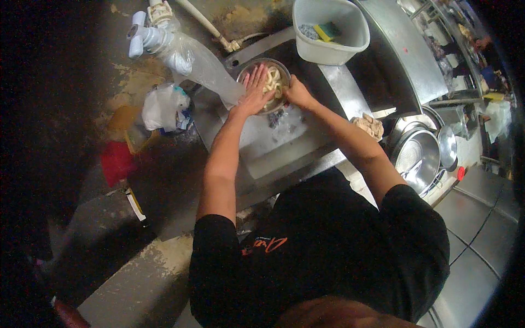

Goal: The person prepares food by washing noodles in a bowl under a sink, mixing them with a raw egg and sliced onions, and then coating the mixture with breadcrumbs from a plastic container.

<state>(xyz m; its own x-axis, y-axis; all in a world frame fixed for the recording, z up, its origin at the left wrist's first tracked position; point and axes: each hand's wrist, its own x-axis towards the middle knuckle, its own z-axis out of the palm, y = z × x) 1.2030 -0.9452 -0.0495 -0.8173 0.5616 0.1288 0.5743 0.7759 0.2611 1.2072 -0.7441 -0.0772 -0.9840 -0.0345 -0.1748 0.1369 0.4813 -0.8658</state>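
A round metal bowl (242,73) with thick pale noodle-like strands (274,80) in it is held over a stainless steel sink (262,153). My left hand (256,91) lies flat across the strands at the bowl's left side, palm down, fingers extended. At the opposite rim, my right hand (296,93) grips the bowl. A clear plastic sleeve (201,67) hangs from the tap (149,39), its lower end beside my left wrist. Wet dark bits and foam or water (283,123) show in the sink below the bowl.
A white plastic tub (328,49) holding a sponge (327,32) and a scouring pad stands at the back right. Metal pots (418,156) are stacked right of my arm. A crumpled brown cloth or paper (368,126) lies nearby. White plastic bags (164,108) sit left of the sink.
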